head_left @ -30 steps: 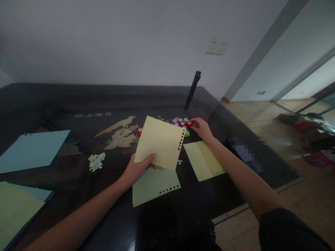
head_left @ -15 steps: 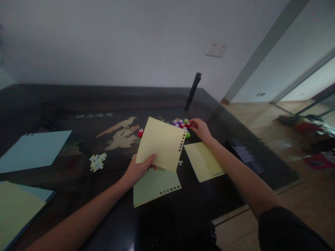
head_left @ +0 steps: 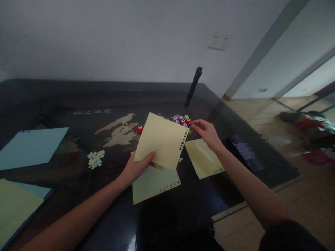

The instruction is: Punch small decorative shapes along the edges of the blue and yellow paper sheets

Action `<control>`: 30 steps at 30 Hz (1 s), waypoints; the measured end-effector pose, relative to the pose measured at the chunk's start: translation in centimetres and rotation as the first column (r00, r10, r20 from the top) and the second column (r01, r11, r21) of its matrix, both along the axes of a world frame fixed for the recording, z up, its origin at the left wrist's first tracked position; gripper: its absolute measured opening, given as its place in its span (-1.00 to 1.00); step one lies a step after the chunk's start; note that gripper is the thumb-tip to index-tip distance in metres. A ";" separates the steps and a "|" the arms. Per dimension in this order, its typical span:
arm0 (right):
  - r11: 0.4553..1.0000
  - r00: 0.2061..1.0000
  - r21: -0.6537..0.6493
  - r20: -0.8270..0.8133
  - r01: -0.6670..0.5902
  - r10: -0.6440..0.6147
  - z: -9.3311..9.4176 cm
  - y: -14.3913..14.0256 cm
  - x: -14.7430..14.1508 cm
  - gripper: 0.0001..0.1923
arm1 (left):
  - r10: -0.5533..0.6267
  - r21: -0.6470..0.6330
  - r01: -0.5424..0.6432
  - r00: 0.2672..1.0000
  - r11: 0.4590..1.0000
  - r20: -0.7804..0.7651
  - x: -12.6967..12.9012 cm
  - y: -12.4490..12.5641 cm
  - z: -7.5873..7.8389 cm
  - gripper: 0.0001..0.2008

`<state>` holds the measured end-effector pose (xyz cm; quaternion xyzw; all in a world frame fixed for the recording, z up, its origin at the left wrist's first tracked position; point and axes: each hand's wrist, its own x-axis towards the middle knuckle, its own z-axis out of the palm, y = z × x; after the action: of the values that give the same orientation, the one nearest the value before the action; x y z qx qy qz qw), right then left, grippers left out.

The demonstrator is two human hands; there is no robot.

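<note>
nearest me, a pale green sheet (head_left: 154, 183) lies flat on the dark glossy desk (head_left: 65, 97), with a row of small punched holes along its right edge. just above it my left hand (head_left: 137, 167) pinches the lower corner of a yellow sheet (head_left: 161, 139), thumb on top and the other fingers hidden beneath. the sheet is lifted off the desk and tilted, thin and matte, with a line of tiny heart-like cut-outs down its right edge. to the right, a second yellow sheet (head_left: 202, 157) lies flat, holes along its near edge, partly under my right forearm.

my right hand (head_left: 208, 132) is at the top right corner of the held sheet, thumb and forefinger closed on something small there; i cannot tell what it is. just behind it sits a cluster of small round punches (head_left: 181, 121), shiny plastic in purple, red and green, and one red punch (head_left: 139, 129) stands apart to the left. a little heap of paper cut-outs (head_left: 95, 158) lies on the desk to the left, near an inlaid bird design (head_left: 119, 130).

far left, a blue sheet (head_left: 31, 148) lies flat. a black stick (head_left: 193, 87) leans up at the back edge.
</note>
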<state>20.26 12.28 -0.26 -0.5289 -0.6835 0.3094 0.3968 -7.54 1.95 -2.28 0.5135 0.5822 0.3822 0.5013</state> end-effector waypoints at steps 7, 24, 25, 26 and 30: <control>0.904 0.860 -0.349 -0.508 -0.247 0.039 0.8 -7.4 -2.8 -0.63 | -0.015 0.022 0.017 0.995 1.000 -0.097 0.0 -0.7 1.6 -0.63; 0.828 0.878 -0.469 -0.476 -0.307 0.056 0.5 -9.0 -3.2 -0.78 | -0.015 0.113 0.045 0.968 0.993 -0.252 -0.4 -1.4 2.5 -0.68; 0.829 0.882 -0.474 -0.468 -0.296 0.047 0.5 -9.0 -3.2 -0.77 | -0.023 0.115 0.054 0.966 0.992 -0.257 -0.4 -1.5 2.5 -0.67; 0.829 0.887 -0.479 -0.459 -0.289 0.043 0.4 -9.0 -3.3 -0.77 | -0.029 0.116 0.061 0.965 0.991 -0.260 -0.4 -1.5 2.5 -0.67; 0.827 0.895 -0.486 -0.443 -0.282 0.045 0.3 -9.1 -3.2 -0.80 | -0.031 0.113 0.064 0.962 0.992 -0.272 -0.2 -1.3 2.6 -0.66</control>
<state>17.03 3.22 0.02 -0.4790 -0.5130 0.6266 0.3387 -7.76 0.61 0.33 0.6040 0.6084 0.3311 0.3942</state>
